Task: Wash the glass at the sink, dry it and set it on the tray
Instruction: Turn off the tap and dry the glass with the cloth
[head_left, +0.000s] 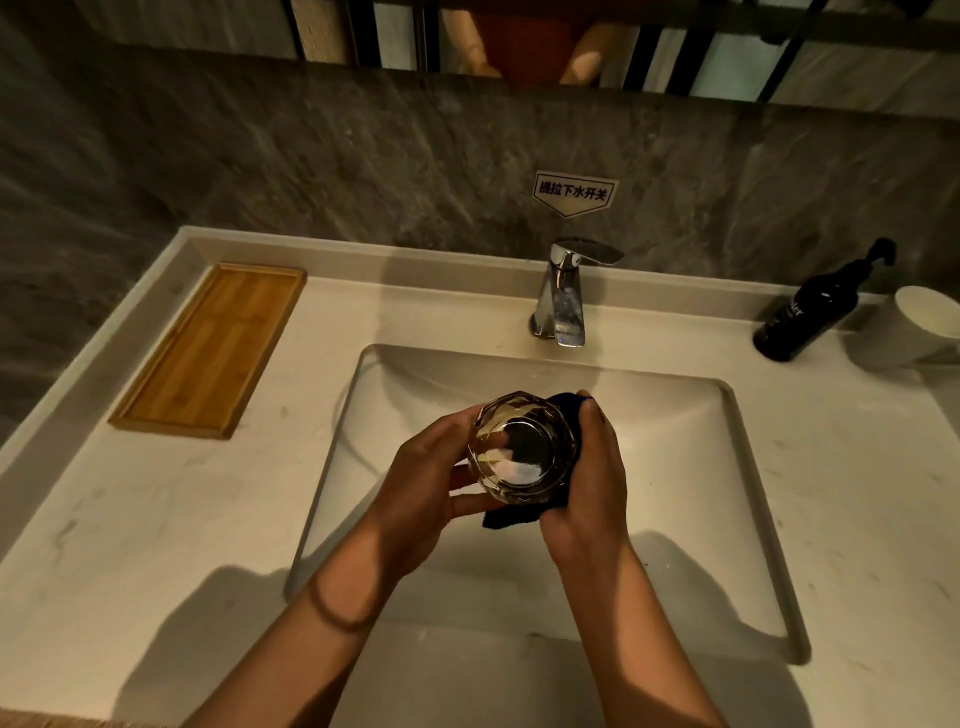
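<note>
A faceted clear glass (522, 448) is held over the white sink (675, 441), its mouth turned up toward me. My left hand (426, 483) grips its left side, fingers wrapped around the wall. My right hand (589, 483) presses a dark blue cloth (511, 517) against the glass's right side and bottom. The cloth shows above and below that hand. A wooden tray (208, 353) lies on the counter at the left, with nothing on it. No water runs from the chrome faucet (566, 291).
A dark pump bottle (810, 317) and a white cup (919, 327) stand on the counter at the right. A grey stone wall with a small sign (574, 192) rises behind the faucet. White counter surrounds the basin.
</note>
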